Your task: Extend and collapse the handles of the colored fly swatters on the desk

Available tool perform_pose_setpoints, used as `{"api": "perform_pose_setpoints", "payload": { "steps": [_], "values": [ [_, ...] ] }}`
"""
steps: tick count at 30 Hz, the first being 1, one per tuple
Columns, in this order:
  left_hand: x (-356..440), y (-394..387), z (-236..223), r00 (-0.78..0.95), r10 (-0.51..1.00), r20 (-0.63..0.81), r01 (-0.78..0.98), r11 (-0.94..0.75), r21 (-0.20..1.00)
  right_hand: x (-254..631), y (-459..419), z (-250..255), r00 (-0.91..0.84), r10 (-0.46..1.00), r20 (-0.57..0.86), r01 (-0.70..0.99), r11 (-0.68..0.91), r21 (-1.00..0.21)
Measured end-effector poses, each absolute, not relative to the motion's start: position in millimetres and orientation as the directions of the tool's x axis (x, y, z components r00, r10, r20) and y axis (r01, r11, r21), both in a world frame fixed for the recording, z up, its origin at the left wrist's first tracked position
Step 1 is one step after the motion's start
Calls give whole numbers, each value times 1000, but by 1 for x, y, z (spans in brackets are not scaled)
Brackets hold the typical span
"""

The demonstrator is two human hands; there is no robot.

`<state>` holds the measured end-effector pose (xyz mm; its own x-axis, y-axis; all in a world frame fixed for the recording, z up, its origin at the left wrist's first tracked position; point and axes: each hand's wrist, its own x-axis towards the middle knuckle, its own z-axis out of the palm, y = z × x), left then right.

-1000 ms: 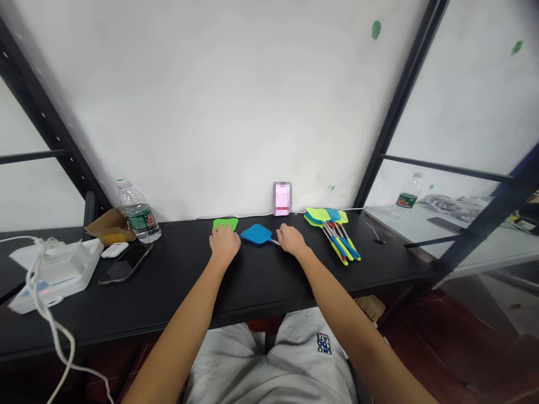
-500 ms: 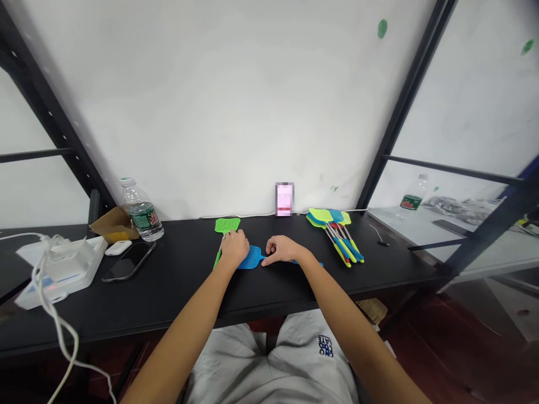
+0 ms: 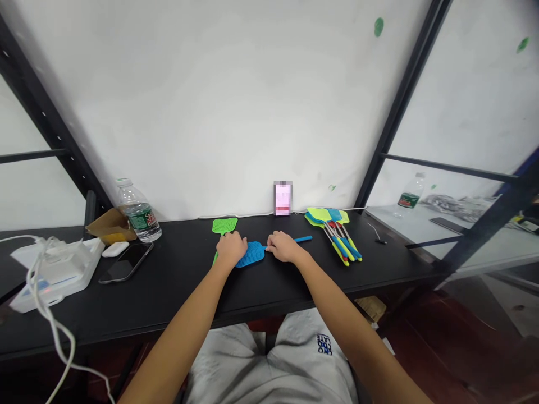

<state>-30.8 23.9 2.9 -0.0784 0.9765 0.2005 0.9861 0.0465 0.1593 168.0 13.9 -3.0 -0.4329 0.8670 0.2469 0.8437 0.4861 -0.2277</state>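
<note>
A blue fly swatter [image 3: 252, 253] lies flat on the black table [image 3: 177, 286], its handle pointing right and back. My right hand [image 3: 283, 247] is closed round the handle just behind the swatter's head. My left hand [image 3: 231, 248] rests on the head's left edge with its fingers curled, and it covers the handle of a green fly swatter [image 3: 224, 225] that lies behind it. Whether the left hand grips either swatter is hidden.
A bundle of fly swatters [image 3: 334, 233] lies at the right. A small pink card [image 3: 282, 198] stands against the wall. At the left are a water bottle [image 3: 138, 213], a phone [image 3: 125, 262], a white earbud case [image 3: 114, 249], a cardboard piece [image 3: 108, 226] and a white box with cables [image 3: 54, 269].
The blue swatter came toward me and turned, its head now left by my left hand and its handle pointing right and back. Both hands drew slightly nearer.
</note>
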Motion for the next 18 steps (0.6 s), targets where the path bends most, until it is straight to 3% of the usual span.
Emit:
{"api": "perform_pose_setpoints", "payload": {
  "steps": [2,5,8,11,15,18],
  "values": [
    [-30,24,4,-85,976,202,984,49,173,169,14,-3,-410,876,253,862,463,-205],
    [-32,24,8,-118,976,181,967,72,243,171,14,-2,-407,881,243,846,464,-262],
    [-36,24,15,-198,970,143,917,132,376,171,15,-2,-407,872,271,809,482,-337],
    [-42,27,22,-279,941,192,827,133,546,171,17,-3,-407,847,342,762,522,-383],
    [-44,34,25,-379,888,261,560,-4,828,171,18,0,-335,853,399,747,499,-439],
    [-42,37,23,-398,902,170,252,-71,965,170,17,4,-256,861,439,757,461,-463]
  ]
}}
